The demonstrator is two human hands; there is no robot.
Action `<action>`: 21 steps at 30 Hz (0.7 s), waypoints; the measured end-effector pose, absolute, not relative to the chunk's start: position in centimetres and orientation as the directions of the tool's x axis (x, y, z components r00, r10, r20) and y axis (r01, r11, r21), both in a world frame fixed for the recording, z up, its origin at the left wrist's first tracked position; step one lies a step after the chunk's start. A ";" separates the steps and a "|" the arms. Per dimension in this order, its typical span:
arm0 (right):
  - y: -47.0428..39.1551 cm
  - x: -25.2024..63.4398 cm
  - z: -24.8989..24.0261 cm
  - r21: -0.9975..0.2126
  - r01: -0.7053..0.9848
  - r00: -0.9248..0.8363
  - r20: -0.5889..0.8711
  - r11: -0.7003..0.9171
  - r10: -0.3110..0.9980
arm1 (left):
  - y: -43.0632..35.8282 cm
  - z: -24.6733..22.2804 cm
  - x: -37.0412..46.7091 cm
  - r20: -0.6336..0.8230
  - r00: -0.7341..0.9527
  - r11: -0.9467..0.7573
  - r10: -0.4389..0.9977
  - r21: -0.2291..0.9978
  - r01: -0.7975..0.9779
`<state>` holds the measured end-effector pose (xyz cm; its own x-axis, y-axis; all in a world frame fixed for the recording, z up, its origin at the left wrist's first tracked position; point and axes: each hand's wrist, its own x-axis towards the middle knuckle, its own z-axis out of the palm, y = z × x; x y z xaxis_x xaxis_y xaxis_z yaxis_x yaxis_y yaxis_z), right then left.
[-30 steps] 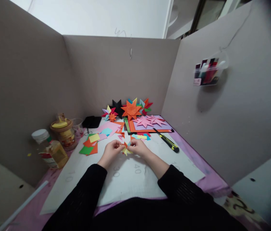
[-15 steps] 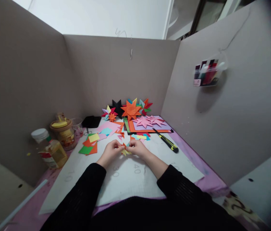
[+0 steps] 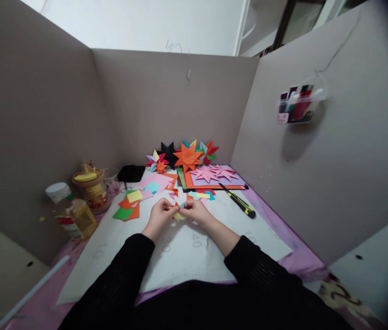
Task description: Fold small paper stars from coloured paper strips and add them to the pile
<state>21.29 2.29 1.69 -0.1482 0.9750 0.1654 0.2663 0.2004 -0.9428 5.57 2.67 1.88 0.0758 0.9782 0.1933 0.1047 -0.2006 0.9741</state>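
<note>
Small folded paper piece (image 3: 177, 216) (orange, yellow, light blue) is pinched between both hands, over the middle of the white sheet (image 3: 187, 266). Left hand (image 3: 161, 214) grips its left side, right hand (image 3: 196, 211) its right, thumbs and fingertips closed on it. Yellow tip points at the sheet's near edge, orange tip at the far edge. Fingers cover most of it, so can't call the long axis, or whether it touches the sheet.

Around: pink scrap (image 3: 172, 195) just past the fingers, far-edge side. Coloured slips (image 3: 202, 195) just beyond the right hand, between it and the paper stack (image 3: 216, 184) at the far edge; pink stars (image 3: 206, 173) on top. Cutter (image 3: 238, 201) by the right edge, lying diagonally, narrow end to the far edge. Coloured squares (image 3: 125, 213) by the left edge. Bottle (image 3: 75, 217) off the sheet, left. Orange star (image 3: 189, 156) upright behind the stack. Nothing but fingers blocks the piece.
</note>
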 end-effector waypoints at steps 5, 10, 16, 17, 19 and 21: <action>2.6 21.4 1.2 -0.930 0.286 -0.158 0.193 0.232 0.968 | 2.7 2.0 5.5 0.218 0.059 -0.225 0.974 0.963 0.149; 2.8 21.4 0.6 -0.916 0.318 -0.162 0.199 0.242 0.966 | 2.8 1.7 5.8 0.262 0.023 -0.262 0.965 0.953 0.150; 2.9 21.2 0.4 -0.903 0.351 -0.106 0.224 0.248 0.969 | 2.8 1.8 5.7 0.271 0.070 -0.277 0.960 0.954 0.113; 2.9 21.3 0.4 -0.903 0.354 -0.094 0.225 0.244 0.970 | 2.9 2.0 5.5 0.267 0.091 -0.276 0.959 0.956 0.105; 3.0 21.4 0.4 -0.904 0.354 -0.076 0.228 0.240 0.971 | 3.1 2.3 5.0 0.282 0.114 -0.295 0.953 0.948 0.117; 3.0 21.6 0.5 -0.906 0.351 -0.064 0.230 0.237 0.971 | 3.2 2.6 4.5 0.342 0.109 -0.358 0.933 0.911 0.204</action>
<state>21.60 2.99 0.54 -0.0636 0.9711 0.2300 0.3511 0.2375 -0.9057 4.45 3.24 2.59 0.1093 0.9332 0.3424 0.2035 -0.3581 0.9112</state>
